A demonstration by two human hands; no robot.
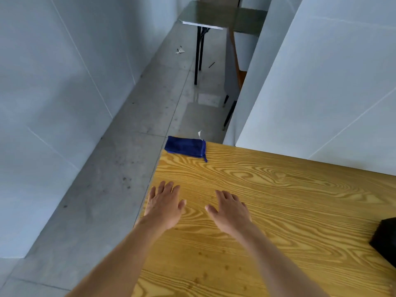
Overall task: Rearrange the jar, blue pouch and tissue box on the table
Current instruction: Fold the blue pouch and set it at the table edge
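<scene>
A blue pouch (185, 147) lies flat at the far left corner of the wooden table (278, 200), its drawstring end pointing right. My left hand (164, 205) hovers palm down near the table's left edge, fingers spread, holding nothing. My right hand (230, 212) is beside it over the tabletop, also palm down with fingers apart and holding nothing. Both hands are well short of the pouch. A black object (385, 241) is cut off by the right edge of the view; I cannot tell what it is. No jar is in view.
The table's left edge drops to a grey tiled floor (107, 189). White walls rise at the left and behind the table at the right. Farther back stands a green-topped table (214, 16) with black legs, and bits of litter lie on the floor.
</scene>
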